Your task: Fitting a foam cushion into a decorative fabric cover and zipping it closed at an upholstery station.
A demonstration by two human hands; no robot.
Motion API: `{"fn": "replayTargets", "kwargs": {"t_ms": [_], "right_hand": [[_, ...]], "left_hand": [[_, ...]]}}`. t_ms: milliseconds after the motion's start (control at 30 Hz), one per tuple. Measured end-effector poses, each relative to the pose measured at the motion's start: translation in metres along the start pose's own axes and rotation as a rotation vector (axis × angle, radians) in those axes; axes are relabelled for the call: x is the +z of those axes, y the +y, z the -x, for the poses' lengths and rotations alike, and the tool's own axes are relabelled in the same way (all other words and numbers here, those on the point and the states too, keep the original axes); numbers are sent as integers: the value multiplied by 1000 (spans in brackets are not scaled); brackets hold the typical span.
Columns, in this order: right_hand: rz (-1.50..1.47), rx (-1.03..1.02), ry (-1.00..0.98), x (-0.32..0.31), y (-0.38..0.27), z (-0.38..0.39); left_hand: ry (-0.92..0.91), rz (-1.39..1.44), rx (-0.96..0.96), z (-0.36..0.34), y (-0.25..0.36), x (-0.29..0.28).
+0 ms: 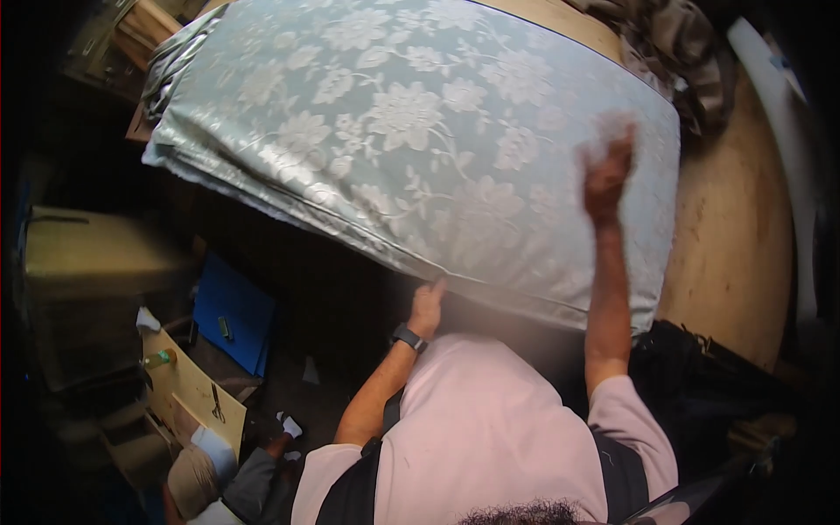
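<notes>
A large flat mattress-like pad [402,118] in shiny pale green fabric with white flowers lies in front of me. My left hand [427,308] is at its near edge, closed with the thumb on the piped seam. Above the right part of the pad is my right hand [608,171], smeared by motion. Its fingers are too blurred to read, and I cannot tell whether it touches the fabric. Loose cloth [179,66] bunches in folds at the pad's far left end.
Under the pad shows a wooden tabletop [731,201], with a heap of brown cloth [691,57] at its far right. On the left, a person's leg [249,481] is beside a low board [197,385] holding scissors [218,402] and a bottle [160,358]. A blue panel [232,306] stands nearby.
</notes>
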State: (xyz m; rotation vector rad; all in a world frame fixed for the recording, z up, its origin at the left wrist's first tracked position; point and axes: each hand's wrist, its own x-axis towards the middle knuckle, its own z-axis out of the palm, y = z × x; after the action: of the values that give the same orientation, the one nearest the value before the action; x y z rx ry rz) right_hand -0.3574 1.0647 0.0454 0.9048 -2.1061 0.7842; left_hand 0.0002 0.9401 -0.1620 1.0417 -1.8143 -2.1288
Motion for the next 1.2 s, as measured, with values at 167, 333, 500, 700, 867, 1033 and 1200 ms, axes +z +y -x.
{"fn": "replayTargets", "kwargs": {"t_ms": [167, 333, 500, 700, 867, 1033, 1200], "right_hand": [[65, -50, -863, 65, -124, 121], [47, -88, -779, 66, -111, 136], [58, -135, -837, 73, -106, 132], [124, -144, -903, 64, -87, 117], [89, -74, -817, 66, -105, 109], [-26, 39, -526, 150, -185, 69], [-627, -56, -572, 284, -428, -21]], "left_hand": [[-194, 286, -329, 7, 80, -72], [368, 455, -45, -106, 157, -218], [647, 217, 45, -176, 149, -371], [863, 176, 103, -148, 85, -354], [490, 246, 4, -153, 94, -386], [183, 470, -92, -138, 109, -426], [164, 274, -32, -168, 116, -550]]}}
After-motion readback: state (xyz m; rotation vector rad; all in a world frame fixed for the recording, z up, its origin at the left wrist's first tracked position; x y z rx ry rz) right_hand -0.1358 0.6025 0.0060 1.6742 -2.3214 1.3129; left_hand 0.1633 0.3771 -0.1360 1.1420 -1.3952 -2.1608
